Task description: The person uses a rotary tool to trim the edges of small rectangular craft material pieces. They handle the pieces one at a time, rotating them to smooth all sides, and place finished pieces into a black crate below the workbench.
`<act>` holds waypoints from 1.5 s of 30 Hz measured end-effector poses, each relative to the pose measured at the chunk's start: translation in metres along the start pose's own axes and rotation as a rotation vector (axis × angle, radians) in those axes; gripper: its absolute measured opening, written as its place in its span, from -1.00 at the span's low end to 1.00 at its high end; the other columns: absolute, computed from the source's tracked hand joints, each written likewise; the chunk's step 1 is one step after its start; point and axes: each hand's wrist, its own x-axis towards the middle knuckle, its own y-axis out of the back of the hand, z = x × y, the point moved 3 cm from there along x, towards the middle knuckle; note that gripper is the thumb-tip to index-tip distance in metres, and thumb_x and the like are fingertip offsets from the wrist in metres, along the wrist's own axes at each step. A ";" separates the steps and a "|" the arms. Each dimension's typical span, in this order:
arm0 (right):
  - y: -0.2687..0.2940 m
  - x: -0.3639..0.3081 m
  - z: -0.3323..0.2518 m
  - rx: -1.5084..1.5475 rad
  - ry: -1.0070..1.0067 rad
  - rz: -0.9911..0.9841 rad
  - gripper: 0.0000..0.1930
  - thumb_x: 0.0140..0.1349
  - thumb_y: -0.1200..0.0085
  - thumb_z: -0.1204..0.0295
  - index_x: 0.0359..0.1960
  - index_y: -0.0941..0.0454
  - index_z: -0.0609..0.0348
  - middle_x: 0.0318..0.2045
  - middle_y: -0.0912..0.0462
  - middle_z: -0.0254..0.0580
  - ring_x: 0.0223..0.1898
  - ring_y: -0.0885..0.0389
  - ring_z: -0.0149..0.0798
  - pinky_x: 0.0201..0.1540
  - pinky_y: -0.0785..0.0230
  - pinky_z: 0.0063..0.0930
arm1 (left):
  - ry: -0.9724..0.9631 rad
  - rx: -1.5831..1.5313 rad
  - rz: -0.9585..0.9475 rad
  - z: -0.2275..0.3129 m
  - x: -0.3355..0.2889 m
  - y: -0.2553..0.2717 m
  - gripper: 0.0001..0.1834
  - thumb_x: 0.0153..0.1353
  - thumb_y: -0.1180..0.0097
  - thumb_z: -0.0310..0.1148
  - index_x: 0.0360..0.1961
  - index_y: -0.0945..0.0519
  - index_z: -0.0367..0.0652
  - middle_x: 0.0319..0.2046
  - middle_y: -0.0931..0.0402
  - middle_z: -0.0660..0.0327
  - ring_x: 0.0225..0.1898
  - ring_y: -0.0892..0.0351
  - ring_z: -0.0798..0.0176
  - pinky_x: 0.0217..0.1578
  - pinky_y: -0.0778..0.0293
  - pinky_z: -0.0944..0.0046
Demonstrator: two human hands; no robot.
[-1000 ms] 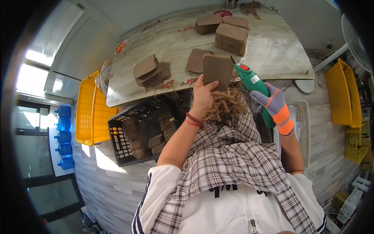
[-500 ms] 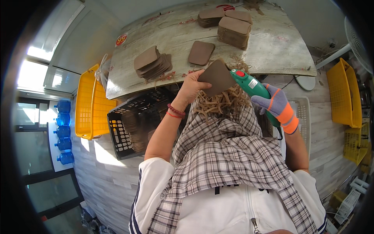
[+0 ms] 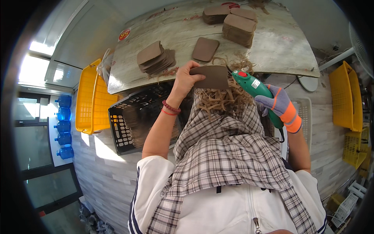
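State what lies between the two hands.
Head view: the brown sheet in the left hand, then the green tool in the right hand, brown strips below.

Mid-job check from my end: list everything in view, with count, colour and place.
Table: one, pale, ahead
Held sheet: one, brown, in the left hand
Corded tool: one, green with red button, in the right hand
Loose strips: many, brown, on lap and table edge
Single sheet: one, brown, mid-table
Sheet stacks: four, brown, one table left, three at back
Crate: one, black, left, partly under table
Baskets: three, yellow, one left, two right
Water jugs: five, blue, far left
Fan: one, white, right edge
Apron: one, plaid, over lap
Clutter: uncounted, mixed colours, lower right, unclear
Left hand: one, bare, on held sheet
Right hand: one, purple-and-orange glove, around tool
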 end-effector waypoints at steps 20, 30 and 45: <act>-0.008 -0.001 0.009 -0.101 0.008 -0.083 -0.56 0.03 -0.34 0.25 -0.15 -0.51 0.27 -0.58 -0.54 -0.36 -0.64 -0.45 -0.57 -0.60 -0.34 -0.67 | 0.051 -0.273 -0.080 0.004 -0.002 -0.001 -0.82 0.00 -0.23 -0.61 -0.30 -0.60 -0.30 -0.41 -0.62 0.24 -0.40 -0.57 0.43 -0.33 -0.49 0.42; -0.023 0.013 0.007 -0.070 -0.018 -0.129 -0.57 0.01 -0.34 0.24 -0.17 -0.52 0.26 -0.58 -0.55 -0.36 -0.65 -0.41 -0.59 -0.62 -0.27 -0.69 | 0.115 -0.157 -0.217 -0.003 -0.008 -0.013 -0.83 -0.03 -0.25 -0.61 -0.35 -0.60 -0.26 -0.46 -0.59 0.30 -0.41 -0.53 0.47 -0.34 -0.44 0.46; -0.051 0.075 0.005 -0.019 -0.035 -0.093 -0.50 0.02 -0.34 0.29 -0.08 -0.47 0.37 -0.58 -0.55 -0.32 -0.67 -0.43 -0.55 -0.66 -0.30 -0.66 | -0.025 -0.385 0.414 0.004 0.021 0.200 -0.70 0.10 -0.11 -0.64 -0.10 -0.46 -0.32 -0.21 -0.56 0.10 -0.19 -0.56 0.22 -0.14 -0.52 0.30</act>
